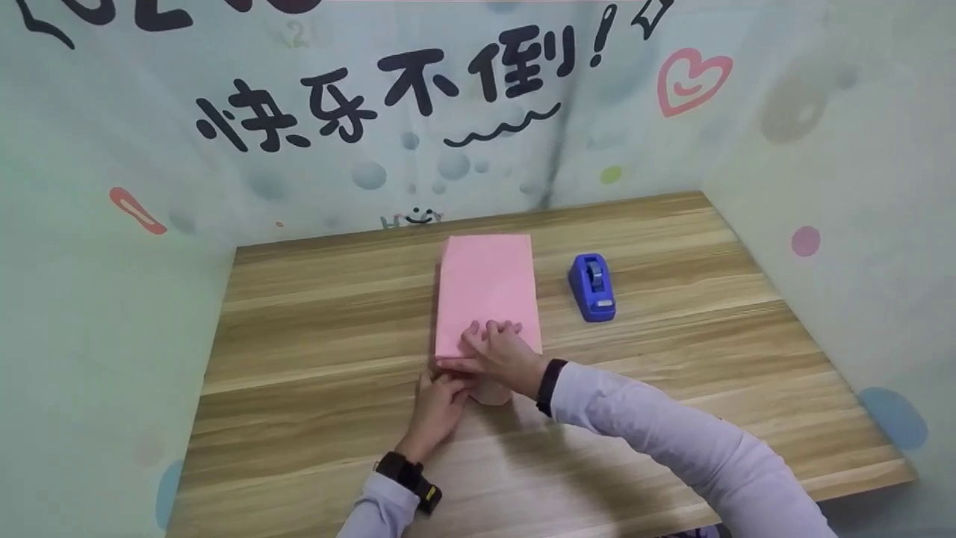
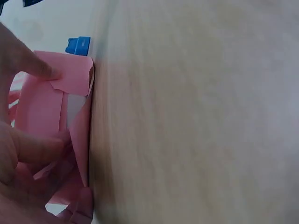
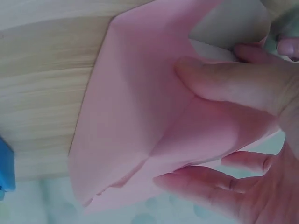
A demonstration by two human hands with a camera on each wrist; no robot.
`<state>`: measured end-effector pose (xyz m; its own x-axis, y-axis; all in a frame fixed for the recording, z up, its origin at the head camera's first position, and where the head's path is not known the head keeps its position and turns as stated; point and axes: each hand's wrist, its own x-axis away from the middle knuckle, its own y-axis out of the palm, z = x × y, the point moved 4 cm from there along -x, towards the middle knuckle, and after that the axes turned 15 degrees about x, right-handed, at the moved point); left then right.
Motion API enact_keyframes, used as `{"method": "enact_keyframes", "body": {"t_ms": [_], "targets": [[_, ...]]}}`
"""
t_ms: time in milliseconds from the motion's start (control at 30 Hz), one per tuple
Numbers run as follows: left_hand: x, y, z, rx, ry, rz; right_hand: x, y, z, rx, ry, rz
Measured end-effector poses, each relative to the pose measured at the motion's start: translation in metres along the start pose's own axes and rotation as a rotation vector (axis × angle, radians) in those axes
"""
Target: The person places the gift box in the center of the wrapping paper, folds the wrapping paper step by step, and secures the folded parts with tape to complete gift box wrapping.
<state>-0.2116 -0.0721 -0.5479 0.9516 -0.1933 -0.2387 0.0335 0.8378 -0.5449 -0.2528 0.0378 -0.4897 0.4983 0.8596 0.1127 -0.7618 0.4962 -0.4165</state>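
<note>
A box-shaped package in pink paper [image 1: 489, 280] lies on the wooden table, one end toward me. My right hand [image 1: 506, 359] spans its near top edge, fingers on top and thumb [image 3: 210, 79] pressing the folded paper on the end. At that end's left side, my left hand [image 1: 437, 411] pinches a paper flap [image 2: 82, 144], with one finger [image 2: 46, 147] tucked behind it. The paper's pale inner side [image 3: 231, 23] shows where it stands away from the end. In the left wrist view the folds are partly hidden by fingers.
A blue tape dispenser [image 1: 594, 288] stands on the table [image 1: 321, 321] to the right of the package. Printed curtain-like walls [image 1: 463, 164] close off the back and both sides. The table's front right edge shows near my right sleeve [image 1: 657, 426].
</note>
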Motion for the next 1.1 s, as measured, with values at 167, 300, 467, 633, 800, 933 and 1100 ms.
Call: {"method": "enact_keyframes", "body": {"t_ms": [167, 300, 467, 633, 800, 933, 1100], "targets": [[0.01, -0.009, 0.004, 0.02, 0.034, -0.171, 0.003, 0.003, 0.0, 0.053, -0.034, 0.016], [0.012, -0.027, -0.002, 0.069, -0.059, -0.155, 0.006, 0.006, -0.001, 0.048, -0.069, 0.019], [0.011, -0.032, -0.008, -0.139, -0.048, -0.131, 0.009, 0.01, -0.002, 0.018, -0.078, 0.009], [0.015, -0.023, -0.007, -0.393, 0.042, -0.187, 0.01, 0.01, -0.003, 0.023, -0.066, 0.02], [0.021, -0.021, -0.006, -0.476, 0.099, -0.165, 0.011, 0.009, -0.001, 0.016, -0.054, 0.032], [0.023, -0.022, -0.006, -0.459, 0.093, -0.14, 0.011, 0.01, 0.0, 0.007, -0.054, 0.026], [0.023, -0.023, -0.006, -0.535, 0.133, -0.167, 0.013, 0.01, -0.001, 0.006, -0.039, 0.031]]}}
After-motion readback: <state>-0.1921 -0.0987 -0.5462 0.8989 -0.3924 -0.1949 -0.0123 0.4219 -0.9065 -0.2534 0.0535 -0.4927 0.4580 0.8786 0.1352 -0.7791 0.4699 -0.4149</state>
